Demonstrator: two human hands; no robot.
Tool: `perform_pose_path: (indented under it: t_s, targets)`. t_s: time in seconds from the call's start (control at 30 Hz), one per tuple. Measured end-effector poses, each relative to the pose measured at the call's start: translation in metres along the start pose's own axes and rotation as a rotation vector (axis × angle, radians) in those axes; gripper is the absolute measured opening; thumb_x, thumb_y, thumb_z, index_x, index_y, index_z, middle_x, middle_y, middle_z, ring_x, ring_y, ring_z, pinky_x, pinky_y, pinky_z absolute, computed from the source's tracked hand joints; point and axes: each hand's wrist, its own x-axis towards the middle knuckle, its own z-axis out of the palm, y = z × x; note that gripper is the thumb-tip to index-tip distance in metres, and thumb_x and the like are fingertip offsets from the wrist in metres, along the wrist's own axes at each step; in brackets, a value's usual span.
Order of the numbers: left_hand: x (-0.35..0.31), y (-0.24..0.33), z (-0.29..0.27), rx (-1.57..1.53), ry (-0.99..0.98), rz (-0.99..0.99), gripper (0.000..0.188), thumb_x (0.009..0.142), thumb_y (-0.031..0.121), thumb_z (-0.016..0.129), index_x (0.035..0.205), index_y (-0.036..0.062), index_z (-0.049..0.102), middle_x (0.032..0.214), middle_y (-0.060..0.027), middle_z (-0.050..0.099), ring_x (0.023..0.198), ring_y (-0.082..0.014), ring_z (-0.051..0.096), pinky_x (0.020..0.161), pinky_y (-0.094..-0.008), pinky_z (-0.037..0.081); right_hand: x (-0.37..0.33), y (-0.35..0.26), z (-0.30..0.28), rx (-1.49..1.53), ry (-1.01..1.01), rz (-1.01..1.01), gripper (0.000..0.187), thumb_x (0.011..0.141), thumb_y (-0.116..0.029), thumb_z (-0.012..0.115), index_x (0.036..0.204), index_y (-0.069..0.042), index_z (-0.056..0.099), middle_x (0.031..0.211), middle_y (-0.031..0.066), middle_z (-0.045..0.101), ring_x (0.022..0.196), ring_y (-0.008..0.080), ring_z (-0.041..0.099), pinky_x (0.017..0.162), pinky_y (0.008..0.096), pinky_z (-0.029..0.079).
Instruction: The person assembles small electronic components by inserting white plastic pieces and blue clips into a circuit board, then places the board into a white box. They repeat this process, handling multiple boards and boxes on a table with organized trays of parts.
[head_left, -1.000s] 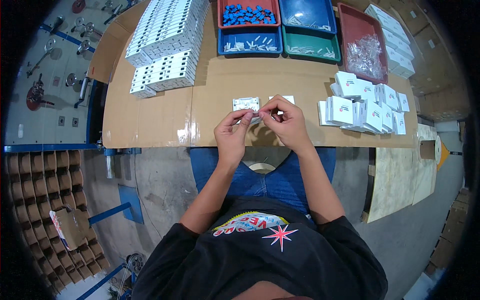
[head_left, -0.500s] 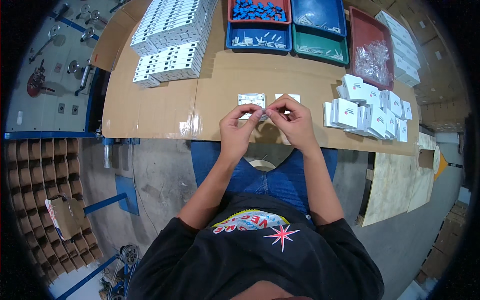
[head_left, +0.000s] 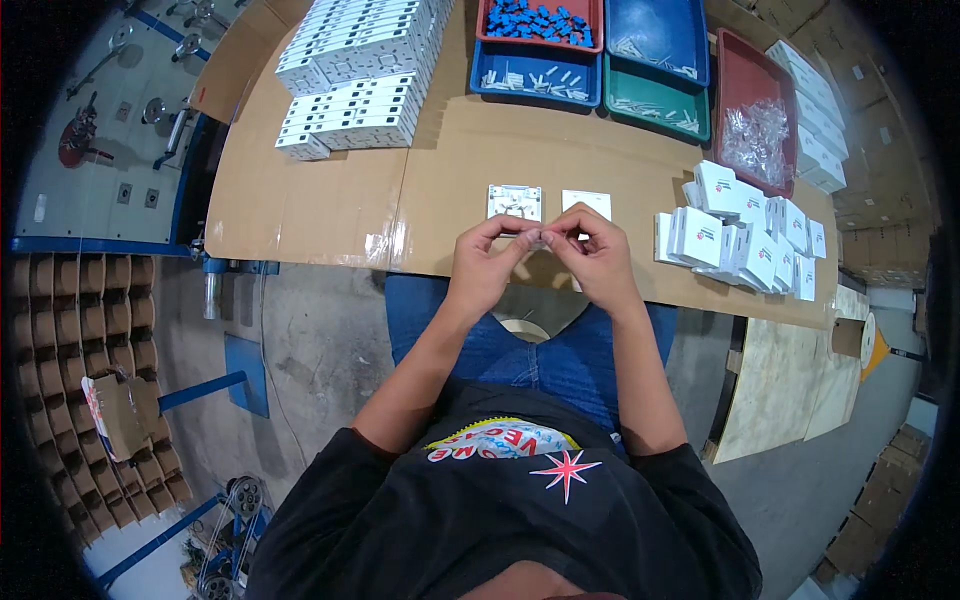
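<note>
My left hand (head_left: 485,270) and my right hand (head_left: 602,265) meet above the table's near edge, thumbs and forefingers pinched together at one spot. Whatever they hold there is too small and too covered by fingertips to make out. Just beyond my left fingertips lies a white open square case (head_left: 515,202) with small white pieces in it. A flat white square plate (head_left: 587,203) sits beside it, partly behind my right hand.
Stacked white units (head_left: 350,125) stand at the far left. Trays at the back hold blue parts (head_left: 540,22), small white pins (head_left: 535,84) and clear plastic pieces (head_left: 755,140). White square boxes (head_left: 745,230) are heaped at the right, near the cardboard-covered table's edge (head_left: 300,255).
Both hands stay pinched together and have shifted slightly right and nearer to me, so more of the open case shows. The whole view has also turned a little.
</note>
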Motion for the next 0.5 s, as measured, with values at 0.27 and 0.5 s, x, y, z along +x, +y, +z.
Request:
perform_pose_path:
  t_s: [0.27,0.5]
  targets:
    - [-0.039,-0.033,-0.01,-0.017,-0.188,-0.255,0.021,0.1,0.006,0.071,0.119,-0.0003,0.065,0.104,-0.0051,0.073,0.1,-0.011,0.068,0.088,-0.0263,0.054,-0.055,0.013,0.003,-0.087,-0.091,0.266,0.015,0.09,-0.002,0.075,0.104,0.0,0.07,0.087,0.0002,0.062,0.072,0.0075,0.054,0.065,0.0241,0.046]
    - [-0.039,-0.033,-0.025,-0.132,-0.272,-0.305,0.041,0.093,-0.002,0.076,0.13,0.0014,0.057,0.108,-0.0056,0.071,0.102,-0.0134,0.069,0.09,-0.0286,0.055,-0.052,0.027,0.001,0.003,-0.273,0.385,0.03,0.092,0.002,0.07,0.121,-0.004,0.074,0.089,-0.0008,0.061,0.076,0.0054,0.054,0.066,0.0228,0.046]
